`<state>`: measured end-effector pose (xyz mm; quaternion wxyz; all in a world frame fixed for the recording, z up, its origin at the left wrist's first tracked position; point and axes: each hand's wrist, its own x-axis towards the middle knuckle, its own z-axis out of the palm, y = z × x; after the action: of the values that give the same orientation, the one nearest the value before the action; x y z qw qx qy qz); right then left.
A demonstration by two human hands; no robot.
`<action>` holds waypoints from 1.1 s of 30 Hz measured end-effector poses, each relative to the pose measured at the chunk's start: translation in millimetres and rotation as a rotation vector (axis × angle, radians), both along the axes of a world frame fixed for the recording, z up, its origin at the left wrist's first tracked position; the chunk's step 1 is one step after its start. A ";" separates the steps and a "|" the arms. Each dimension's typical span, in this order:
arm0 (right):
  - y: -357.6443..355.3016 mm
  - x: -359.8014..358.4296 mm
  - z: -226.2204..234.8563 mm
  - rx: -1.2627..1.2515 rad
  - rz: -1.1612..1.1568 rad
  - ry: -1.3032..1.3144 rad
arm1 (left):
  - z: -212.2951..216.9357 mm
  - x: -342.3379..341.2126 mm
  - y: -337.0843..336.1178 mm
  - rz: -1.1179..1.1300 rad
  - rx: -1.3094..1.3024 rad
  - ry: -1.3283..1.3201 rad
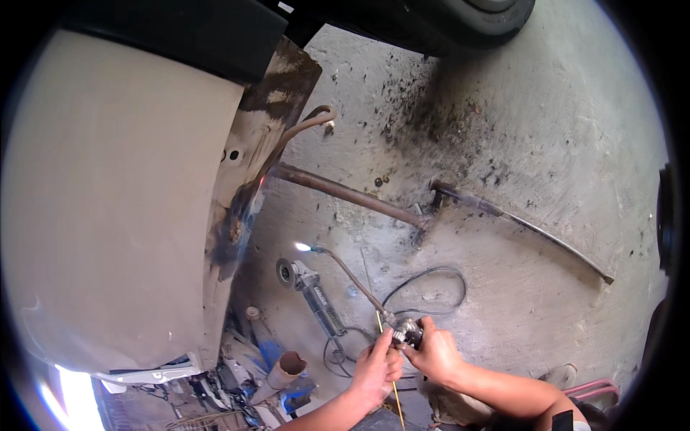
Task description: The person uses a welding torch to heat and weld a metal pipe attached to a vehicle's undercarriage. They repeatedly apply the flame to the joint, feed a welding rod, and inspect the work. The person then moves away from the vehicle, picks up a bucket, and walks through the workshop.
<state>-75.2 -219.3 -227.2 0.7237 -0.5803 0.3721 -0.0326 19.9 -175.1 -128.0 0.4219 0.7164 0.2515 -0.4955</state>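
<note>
My right hand [437,357] is closed around the valve end of a lit gas welding torch [351,275]. Its thin curved neck points up and left, with a bright white flame [302,246] at the tip. My left hand [375,371] is closed on a thin yellow filler rod [397,406], its thumb against the torch's valve knobs. Left of the flame, apart from it, is the rusty, scorched lower edge [233,215] of a light-coloured vehicle body panel [122,187]. A small spot [262,179] on that edge glows red.
An angle grinder [321,305] lies on the concrete floor beside a looped black cable [463,294]. A rusty pipe stand [345,194] reaches the panel edge. Further right lies a long metal strip [539,231]. A tyre [496,25] stands behind; scrap and a rusty tube [289,366] lie lower left.
</note>
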 end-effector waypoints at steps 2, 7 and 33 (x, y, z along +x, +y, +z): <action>2.2 0.1 -0.8 -0.037 -0.002 -0.009 | 1.5 0.4 -1.3 -0.024 0.007 -0.027; -3.2 0.7 4.8 -0.032 0.043 -0.017 | 3.8 5.3 -3.2 -0.032 -0.024 -0.049; -153.9 -37.3 64.1 -0.038 0.650 0.258 | 78.1 21.3 161.3 -0.521 0.203 -0.837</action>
<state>-112.4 -373.2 -163.2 0.6321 -0.6814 0.2554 0.2662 41.3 -13.8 -50.0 0.2769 0.9302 -0.0796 -0.2276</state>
